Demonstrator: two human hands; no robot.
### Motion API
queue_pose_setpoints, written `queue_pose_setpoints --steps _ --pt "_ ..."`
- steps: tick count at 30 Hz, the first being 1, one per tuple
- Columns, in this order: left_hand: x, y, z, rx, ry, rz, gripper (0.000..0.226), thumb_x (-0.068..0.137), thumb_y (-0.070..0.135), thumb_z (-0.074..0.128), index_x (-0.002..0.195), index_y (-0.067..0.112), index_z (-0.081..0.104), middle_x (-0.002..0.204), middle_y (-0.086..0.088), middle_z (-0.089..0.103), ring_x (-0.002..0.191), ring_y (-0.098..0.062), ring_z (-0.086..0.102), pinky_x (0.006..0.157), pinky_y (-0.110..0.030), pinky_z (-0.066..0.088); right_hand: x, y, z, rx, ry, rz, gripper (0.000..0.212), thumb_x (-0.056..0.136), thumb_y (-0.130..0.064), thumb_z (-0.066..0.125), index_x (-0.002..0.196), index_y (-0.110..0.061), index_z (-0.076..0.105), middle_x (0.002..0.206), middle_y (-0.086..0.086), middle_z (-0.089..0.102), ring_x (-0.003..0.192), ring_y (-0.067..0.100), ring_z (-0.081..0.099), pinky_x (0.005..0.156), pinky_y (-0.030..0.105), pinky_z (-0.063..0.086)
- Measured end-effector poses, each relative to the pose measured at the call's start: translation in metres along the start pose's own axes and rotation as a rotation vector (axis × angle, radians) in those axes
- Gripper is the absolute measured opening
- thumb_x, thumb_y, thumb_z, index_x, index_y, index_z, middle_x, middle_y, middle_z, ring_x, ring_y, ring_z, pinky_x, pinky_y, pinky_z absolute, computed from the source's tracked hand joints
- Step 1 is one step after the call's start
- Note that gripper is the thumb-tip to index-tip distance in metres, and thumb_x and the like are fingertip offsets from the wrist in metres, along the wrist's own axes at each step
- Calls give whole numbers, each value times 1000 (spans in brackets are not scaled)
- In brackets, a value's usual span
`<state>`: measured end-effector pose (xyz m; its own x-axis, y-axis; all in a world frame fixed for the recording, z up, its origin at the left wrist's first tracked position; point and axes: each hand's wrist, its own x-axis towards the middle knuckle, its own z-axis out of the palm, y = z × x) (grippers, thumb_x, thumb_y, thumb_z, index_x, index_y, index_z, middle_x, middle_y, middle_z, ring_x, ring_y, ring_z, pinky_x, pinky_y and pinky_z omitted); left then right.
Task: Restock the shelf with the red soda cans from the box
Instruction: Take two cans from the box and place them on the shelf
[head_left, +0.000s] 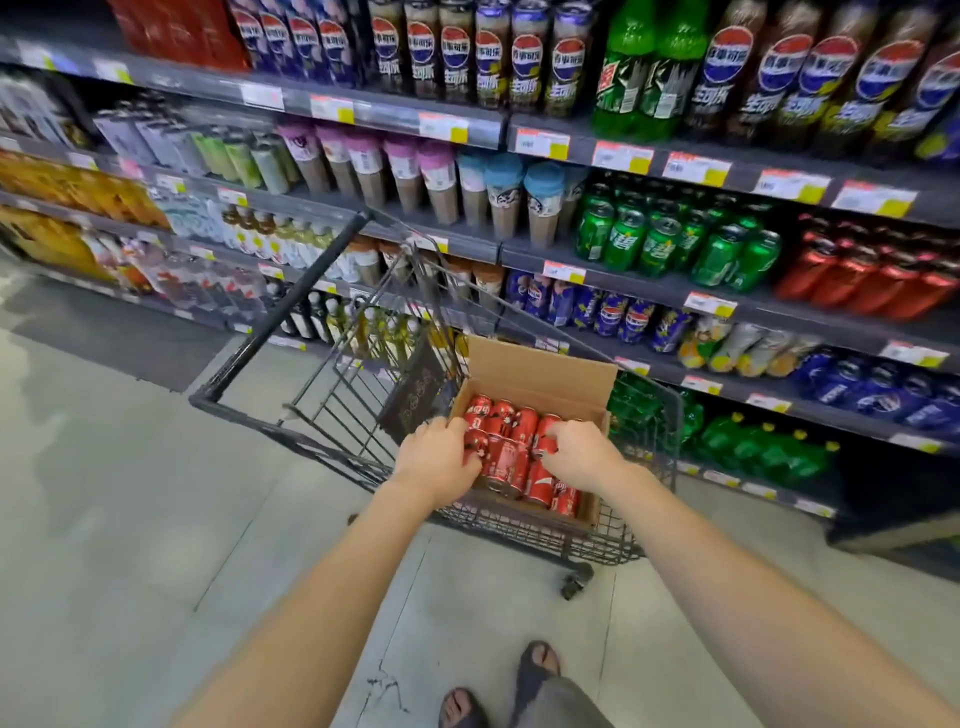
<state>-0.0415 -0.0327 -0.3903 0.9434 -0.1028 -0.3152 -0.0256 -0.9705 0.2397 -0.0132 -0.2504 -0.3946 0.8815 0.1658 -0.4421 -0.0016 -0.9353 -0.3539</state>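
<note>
An open cardboard box (540, 371) sits in a black wire shopping cart (270, 332) and holds several red soda cans (511, 457) lying on their sides. My left hand (434, 457) reaches into the box's left side, its fingers curled around a red can. My right hand (579, 452) is in the right side, fingers wrapped over another can. On the shelf at the right, a row of red cans (872, 280) stands next to green cans (675, 244).
Shelves of bottles and cans run across the back. Blue cans (597, 306) fill the level below the green ones. The cart stands close against the shelving. Grey tiled floor (130, 493) lies to the left, and my sandalled feet (498, 686) are below.
</note>
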Motion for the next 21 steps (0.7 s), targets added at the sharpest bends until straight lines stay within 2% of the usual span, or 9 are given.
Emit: queue_pose_setpoints --steps 3,5,7,9,11,12,14,17,21 --pt "28 -11 12 -174 -36 -73 39 95 42 52 125 18 58 118 -10 61 113 -34 60 94 -44 52 30 5 12 27 -48 32 13 87 -22 58 77 -15 56 87 9 62 90 32 63 71 35 48" --pt "50 -17 19 -222 -61 -116 43 96 40 54 131 16 58 123 -12 61 115 -33 60 96 -42 51 54 10 19 59 -74 58 15 88 -22 60 76 -15 56 84 6 61 86 29 63 72 35 50" --pt "74 -22 27 -235 -110 -151 45 96 40 56 133 14 57 126 -14 61 119 -35 59 99 -43 50 81 16 26 92 -103 92 16 89 -21 60 76 -14 56 84 5 61 87 29 64 70 31 46" --pt "101 -27 36 -223 -149 -181 45 96 41 56 130 13 56 125 -15 60 119 -36 59 100 -44 49 113 22 32 124 -132 127 14 91 -23 60 83 -12 61 92 10 67 96 32 66 73 30 47" --pt "129 -30 40 -209 -196 -209 43 94 42 56 127 15 57 124 -14 61 116 -35 61 99 -46 50 145 30 39 175 -166 165 24 92 -26 60 105 -8 70 113 14 70 109 33 65 87 35 53" --pt "144 -32 44 -209 -217 -225 43 93 42 56 127 17 57 124 -12 61 114 -35 62 99 -46 51 160 33 41 175 -189 181 33 93 -27 60 118 -7 69 122 14 68 113 33 64 94 38 53" --pt "171 -34 50 -210 -266 -240 42 90 41 57 125 19 59 119 -10 64 110 -34 64 97 -45 53 187 43 47 180 -226 208 41 95 -28 61 130 -7 64 132 13 65 119 31 61 100 39 51" --pt "205 -38 63 -201 -339 -257 38 87 43 56 116 19 60 110 -6 66 101 -30 67 89 -44 57 219 56 59 172 -272 248 43 95 -28 60 132 -6 61 135 15 62 122 32 60 99 35 51" --pt "238 -48 97 -190 -411 -293 46 87 53 52 124 25 55 108 -2 65 99 -28 67 85 -41 56 255 68 81 180 -333 307 40 97 -31 57 125 -2 63 128 17 65 116 34 63 90 33 52"
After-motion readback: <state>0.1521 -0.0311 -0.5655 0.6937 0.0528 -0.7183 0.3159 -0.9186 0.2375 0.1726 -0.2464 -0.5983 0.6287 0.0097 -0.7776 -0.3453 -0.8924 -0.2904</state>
